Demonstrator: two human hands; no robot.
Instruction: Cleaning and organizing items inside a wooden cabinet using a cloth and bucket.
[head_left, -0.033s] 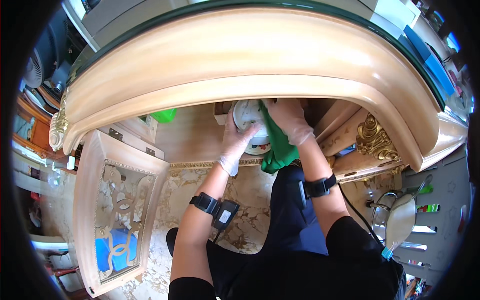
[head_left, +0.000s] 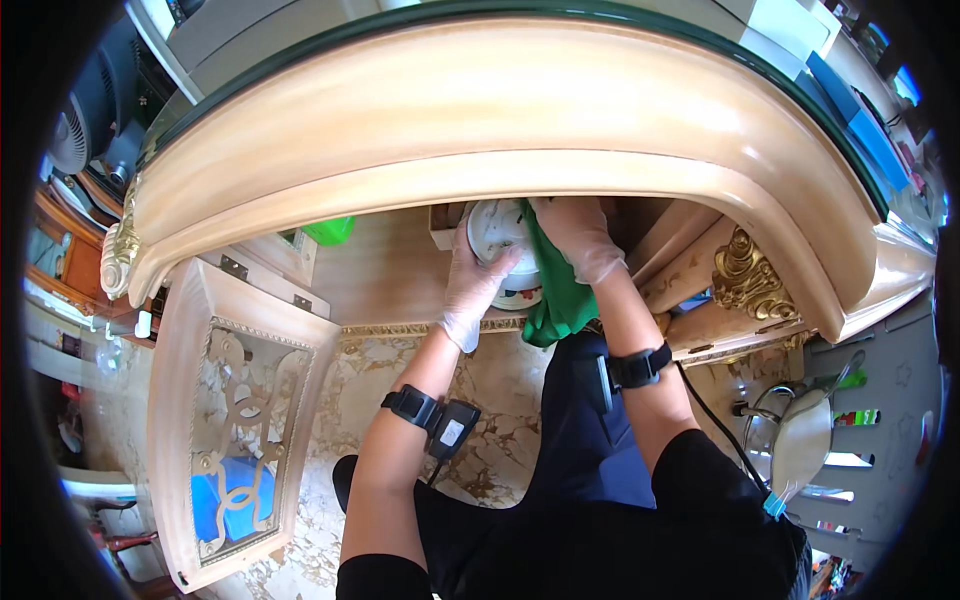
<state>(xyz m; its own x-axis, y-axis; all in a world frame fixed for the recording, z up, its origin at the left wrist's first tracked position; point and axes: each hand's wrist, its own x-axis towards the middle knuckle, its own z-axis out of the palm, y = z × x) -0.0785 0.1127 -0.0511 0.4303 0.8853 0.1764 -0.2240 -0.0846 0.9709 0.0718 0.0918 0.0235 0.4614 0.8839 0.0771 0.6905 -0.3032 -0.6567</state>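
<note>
The left hand (head_left: 474, 284) clasps a white dish (head_left: 493, 228), probably brittle, best held by its rim; the right hand (head_left: 581, 238) grips limp green cloth (head_left: 556, 296).

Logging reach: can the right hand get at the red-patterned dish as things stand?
Probably not: the right hand holds the green cloth, which hangs on that side of the red-patterned dish, and the white bowl in the left hand partly hides it.

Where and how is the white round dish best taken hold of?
The white round dish is probably best pinched at its curved rim, from the left: the gloved left hand holds it there, thumb across the near edge, while the green cloth and gloved right hand crowd its right side.
</note>
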